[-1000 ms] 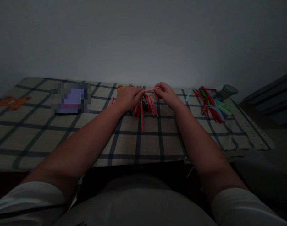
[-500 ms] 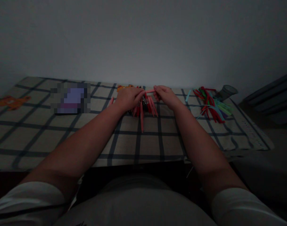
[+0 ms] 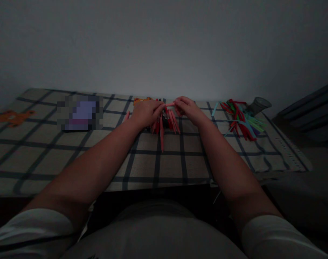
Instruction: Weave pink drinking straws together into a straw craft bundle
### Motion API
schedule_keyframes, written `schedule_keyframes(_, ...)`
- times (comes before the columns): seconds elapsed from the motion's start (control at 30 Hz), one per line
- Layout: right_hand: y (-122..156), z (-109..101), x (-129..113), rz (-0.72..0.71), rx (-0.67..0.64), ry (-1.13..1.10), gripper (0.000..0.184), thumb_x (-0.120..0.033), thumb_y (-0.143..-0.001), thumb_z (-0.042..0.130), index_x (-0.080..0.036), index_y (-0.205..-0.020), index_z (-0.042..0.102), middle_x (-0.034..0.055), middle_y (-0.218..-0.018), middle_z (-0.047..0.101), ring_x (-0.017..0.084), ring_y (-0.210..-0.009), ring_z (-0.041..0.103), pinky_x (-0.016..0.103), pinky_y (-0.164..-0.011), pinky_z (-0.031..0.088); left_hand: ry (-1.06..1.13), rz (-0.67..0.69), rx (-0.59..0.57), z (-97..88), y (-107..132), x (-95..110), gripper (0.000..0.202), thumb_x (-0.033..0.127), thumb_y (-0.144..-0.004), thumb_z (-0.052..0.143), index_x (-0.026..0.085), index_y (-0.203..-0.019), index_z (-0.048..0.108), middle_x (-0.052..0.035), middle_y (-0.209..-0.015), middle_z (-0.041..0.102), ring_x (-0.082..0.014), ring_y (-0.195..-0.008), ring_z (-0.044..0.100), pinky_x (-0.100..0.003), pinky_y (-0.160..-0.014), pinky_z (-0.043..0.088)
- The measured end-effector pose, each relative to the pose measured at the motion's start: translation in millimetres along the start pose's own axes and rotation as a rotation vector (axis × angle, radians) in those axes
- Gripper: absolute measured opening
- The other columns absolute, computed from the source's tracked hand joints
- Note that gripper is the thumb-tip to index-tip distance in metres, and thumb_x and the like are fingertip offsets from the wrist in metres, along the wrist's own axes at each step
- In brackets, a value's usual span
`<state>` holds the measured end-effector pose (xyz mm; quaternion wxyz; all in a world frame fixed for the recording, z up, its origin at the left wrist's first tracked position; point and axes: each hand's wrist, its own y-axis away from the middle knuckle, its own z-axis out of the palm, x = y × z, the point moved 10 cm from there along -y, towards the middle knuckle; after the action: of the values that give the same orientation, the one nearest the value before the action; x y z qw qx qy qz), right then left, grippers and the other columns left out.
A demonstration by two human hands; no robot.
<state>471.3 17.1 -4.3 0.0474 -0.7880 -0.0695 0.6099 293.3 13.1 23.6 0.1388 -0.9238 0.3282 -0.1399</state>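
Slim, straight pink stick-like piece (image 3: pixel 170 104) pinched crosswise between left grip (image 3: pixel 147 112) and right grip (image 3: pixel 188 109), over the middle of the cloth-covered bench (image 3: pixel 169 167), towards the far edge.
Probably light, a little bendable and easy to crease, material too dim to tell; best taken by the ends, with light fingertips. Counting from the near edge outward: one longer pink stick (image 3: pixel 162 140) pointing at that edge; towards the right edge, one heap of red, green and blue strips (image 3: pixel 241 122), too tangled to number; mid-bench, one red, pink and black cluster (image 3: pixel 167 120), likewise uncountable; left of it, one pixelated blue-purple rectangular object (image 3: pixel 83 115); by the left edge, one flat orange figure (image 3: pixel 11 118); just left of the heap, one loose pale-blue strip (image 3: pixel 215 108); right of that, one tilted grey cup (image 3: pixel 258 105); near the far edge, one second orange shape (image 3: pixel 142 100), partly hidden behind the left grip.
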Motion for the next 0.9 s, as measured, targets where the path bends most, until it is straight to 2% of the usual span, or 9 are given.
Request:
schedule_keyframes(0.07, -0.3, 0.5, 0.4, 0.013, 0.000, 0.048, 0.054, -0.067, -0.113, 0.079, -0.025, -0.083, 0.062, -0.0041, -0.070, 0.057, 0.013, -0.065, 0.050, 0.024, -0.063, 0.044, 0.001, 0.006, 0.005, 1.3, -0.6, -0.7, 0.055, 0.047, -0.124, 0.036, 0.025, -0.122, 0.086, -0.0148, -0.134, 0.091, -0.0347, -0.124, 0.083, -0.043, -0.097, 0.053)
schedule_keyframes(0.17, 0.3, 1.9, -1.3, 0.013, -0.008, 0.077, 0.063, -0.073, -0.114, 0.075, -0.025, -0.077, 0.058, -0.0033, -0.068, 0.056, 0.013, -0.064, 0.049, 0.025, -0.064, 0.045, 0.006, 0.014, 0.014, 1.8, -0.8, -0.6, 0.057, 0.048, -0.124, 0.035, 0.025, -0.121, 0.087, -0.0148, -0.132, 0.091, -0.0350, -0.123, 0.083, -0.044, -0.097, 0.054)
schedule_keyframes(0.27, 1.1, 0.6, -5.0, -0.023, -0.003, 0.096, 0.061, -0.070, -0.113, 0.078, -0.025, -0.077, 0.059, -0.0041, -0.068, 0.055, 0.013, -0.065, 0.049, 0.024, -0.065, 0.044, 0.020, 0.003, 0.021, 0.7, -0.3, -2.0, 0.057, 0.050, -0.124, 0.036, 0.025, -0.124, 0.088, -0.0141, -0.129, 0.092, -0.0347, -0.121, 0.082, -0.043, -0.096, 0.054)
schedule_keyframes(0.47, -2.9, -6.6, -1.5, -0.097, 0.025, 0.064, 0.044, -0.059, -0.109, 0.085, -0.026, -0.087, 0.063, -0.0059, -0.070, 0.057, 0.014, -0.067, 0.051, 0.025, -0.064, 0.042, 0.099, -0.030, 0.045, -2.9, 1.5, -5.4, 0.056, 0.055, -0.123, 0.043, 0.026, -0.137, 0.088, -0.0130, -0.127, 0.092, -0.0350, -0.121, 0.084, -0.042, -0.098, 0.055)
schedule_keyframes(0.57, -5.3, -8.1, -1.4, -0.154, 0.020, 0.008, 0.046, -0.064, -0.101, 0.090, -0.027, -0.093, 0.062, -0.0069, -0.072, 0.056, 0.014, -0.066, 0.051, 0.026, -0.063, 0.042, 0.107, -0.087, 0.035, -2.1, 1.7, -10.0, 0.054, 0.060, -0.120, 0.054, 0.028, -0.153, 0.083, -0.0122, -0.129, 0.093, -0.0366, -0.122, 0.084, -0.041, -0.097, 0.055)
schedule_keyframes(0.67, -6.3, -7.2, -4.5, -0.217, -0.002, -0.043, 0.056, -0.074, -0.090, 0.093, -0.028, -0.096, 0.063, -0.0067, -0.075, 0.056, 0.014, -0.067, 0.051, 0.028, -0.063, 0.044, 0.098, -0.103, 0.023, -0.8, 0.8, -10.8, 0.055, 0.060, -0.121, 0.052, 0.031, -0.160, 0.079, -0.0113, -0.133, 0.092, -0.0368, -0.123, 0.085, -0.042, -0.098, 0.056)
schedule_keyframes(0.77, -7.8, -7.8, -3.7, -0.231, -0.008, -0.063, 0.056, -0.075, -0.087, 0.092, -0.028, -0.098, 0.065, -0.0060, -0.076, 0.056, 0.014, -0.068, 0.052, 0.028, -0.063, 0.046, 0.092, -0.074, 0.016, -0.3, -0.7, -7.7, 0.054, 0.056, -0.124, 0.045, 0.030, -0.153, 0.083, -0.0117, -0.136, 0.091, -0.0361, -0.124, 0.084, -0.042, -0.100, 0.057)
schedule_keyframes(0.9, -10.4, -12.6, 0.4, -0.221, 0.013, -0.091, 0.048, -0.066, -0.087, 0.092, -0.028, -0.102, 0.065, -0.0049, -0.079, 0.060, 0.015, -0.071, 0.055, 0.028, -0.065, 0.048, 0.056, -0.063, 0.016, -1.9, -1.0, -5.0, 0.056, 0.049, -0.124, 0.038, 0.023, -0.135, 0.088, -0.0160, -0.135, 0.090, -0.0371, -0.127, 0.083, -0.044, -0.102, 0.057)
